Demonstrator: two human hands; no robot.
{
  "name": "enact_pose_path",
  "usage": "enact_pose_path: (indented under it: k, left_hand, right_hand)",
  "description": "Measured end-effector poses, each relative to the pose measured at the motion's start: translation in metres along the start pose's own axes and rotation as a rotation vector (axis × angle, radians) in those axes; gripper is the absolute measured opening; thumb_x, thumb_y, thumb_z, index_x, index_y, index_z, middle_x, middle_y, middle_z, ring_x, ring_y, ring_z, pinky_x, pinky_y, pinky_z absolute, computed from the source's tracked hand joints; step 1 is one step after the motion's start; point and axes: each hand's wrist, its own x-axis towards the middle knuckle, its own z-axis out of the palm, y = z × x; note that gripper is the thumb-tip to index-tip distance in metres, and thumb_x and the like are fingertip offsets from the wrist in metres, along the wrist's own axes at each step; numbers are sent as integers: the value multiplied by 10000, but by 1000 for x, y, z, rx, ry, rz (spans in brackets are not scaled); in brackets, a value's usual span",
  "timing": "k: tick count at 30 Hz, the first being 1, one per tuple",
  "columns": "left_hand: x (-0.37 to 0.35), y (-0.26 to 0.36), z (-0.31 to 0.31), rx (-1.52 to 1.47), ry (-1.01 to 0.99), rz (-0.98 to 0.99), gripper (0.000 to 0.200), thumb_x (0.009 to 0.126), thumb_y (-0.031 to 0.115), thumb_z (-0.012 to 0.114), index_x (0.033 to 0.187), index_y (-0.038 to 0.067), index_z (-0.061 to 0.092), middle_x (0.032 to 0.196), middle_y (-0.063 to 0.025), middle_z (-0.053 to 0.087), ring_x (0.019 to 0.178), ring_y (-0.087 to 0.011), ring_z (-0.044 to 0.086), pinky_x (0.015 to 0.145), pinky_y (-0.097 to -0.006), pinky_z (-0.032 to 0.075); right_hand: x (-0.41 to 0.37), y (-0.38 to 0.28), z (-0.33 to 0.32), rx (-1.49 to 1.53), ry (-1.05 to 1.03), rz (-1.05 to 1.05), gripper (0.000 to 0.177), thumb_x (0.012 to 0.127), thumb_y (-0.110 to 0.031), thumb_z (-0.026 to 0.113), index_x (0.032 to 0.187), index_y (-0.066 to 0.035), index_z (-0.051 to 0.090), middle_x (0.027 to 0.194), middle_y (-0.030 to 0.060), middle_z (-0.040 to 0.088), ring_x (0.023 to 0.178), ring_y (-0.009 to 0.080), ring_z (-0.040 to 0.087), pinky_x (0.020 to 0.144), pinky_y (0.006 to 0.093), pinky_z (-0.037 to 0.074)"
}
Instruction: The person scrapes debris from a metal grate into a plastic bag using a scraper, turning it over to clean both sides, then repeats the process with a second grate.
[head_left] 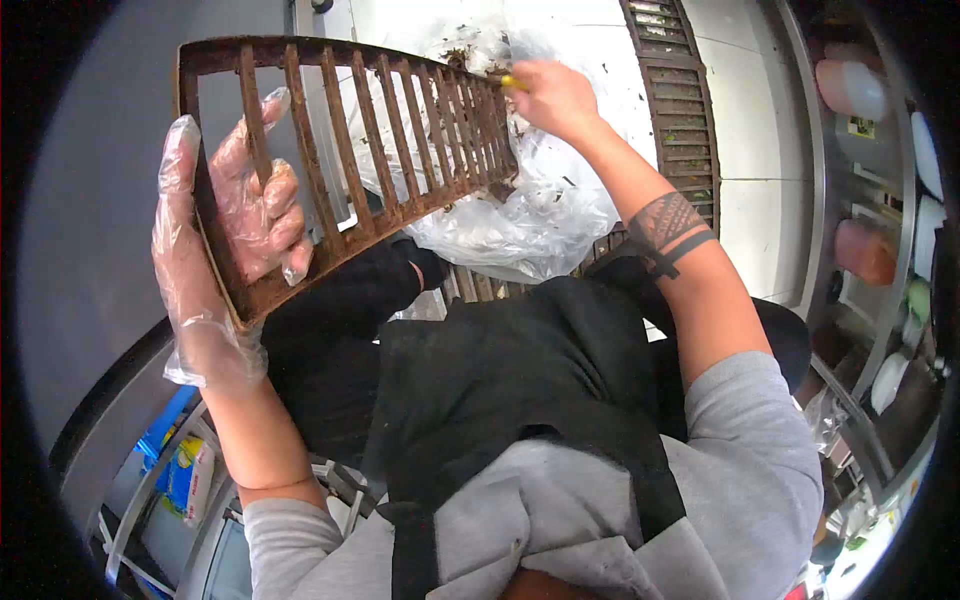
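My left hand, in a clear plastic glove, grips the near end of a rusty brown drain grate. Its fingers pass through the slots and curl around a bar. The grate is raised and tilted, its far end over a crumpled clear plastic bag. My bare right hand is closed around a small tool with a yellow handle, held against the grate's far end. What kind of tool it is cannot be made out. Dark scraps of dirt lie on and around the bag.
Another slotted grate lies along the white tiled floor on the right. A grey panel stands at the left. Metal shelving with containers lines the right side. A blue and yellow packet sits at lower left.
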Motion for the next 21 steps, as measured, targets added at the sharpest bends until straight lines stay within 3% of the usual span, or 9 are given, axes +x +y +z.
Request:
enact_pose_path:
  k: [3, 7, 11, 14, 16, 21]
  left_hand:
    - [1, 0, -8, -37, -81, -31, 800, 1056, 646, 337, 1531, 7, 415, 755, -53, 518, 571, -146, 515, 496, -329, 522]
    - [0, -1, -9, -32, -91, -28, 799, 1056, 647, 338, 1531, 9, 417, 757, -55, 518, 572, -148, 514, 499, -329, 515]
    - [2, 0, -12, -24, -90, -21, 799, 1058, 642, 343, 1532, 3, 411, 762, -58, 533, 571, -151, 519, 493, -330, 512]
    - [3, -2, -5, -7, -51, -12, 792, 1065, 623, 347, 1552, -1, 368, 757, -55, 526, 547, -136, 517, 464, -312, 520]
    - [2, -2, 0, 1, -22, -2, 786, 1073, 604, 351, 1573, -2, 326, 749, -48, 513, 525, -120, 513, 438, -292, 530]
    - [1, 0, 8, -2, 45, -10, 775, 1076, 598, 341, 1574, 4, 323, 720, -50, 515, 499, -133, 519, 429, -295, 528]
  right_hand:
    - [14, -10, -4, -19, 62, -40, 211, 861, -239, 605, 947, -100, 738, 936, 150, 728, 915, 379, 709, 786, 511, 579]
    - [20, -19, 10, -31, 22, -63, 215, 851, -231, 595, 902, -86, 745, 899, 172, 732, 863, 401, 713, 775, 523, 579]
    - [-8, -8, 2, -5, -190, -66, 236, 869, -249, 604, 911, -68, 750, 916, 177, 742, 892, 397, 717, 795, 515, 576]
    - [-16, 4, 21, 151, -124, 127, 258, 904, -320, 678, 941, -77, 756, 881, 173, 730, 861, 393, 701, 785, 498, 556]
    - [-11, 5, 34, 430, -8, 264, 298, 909, -351, 687, 979, -75, 773, 888, 186, 734, 863, 390, 710, 786, 493, 557]
    - [-3, -22, 63, 405, 146, 277, 272, 899, -305, 695, 954, -44, 750, 899, 199, 730, 873, 404, 700, 800, 494, 554]
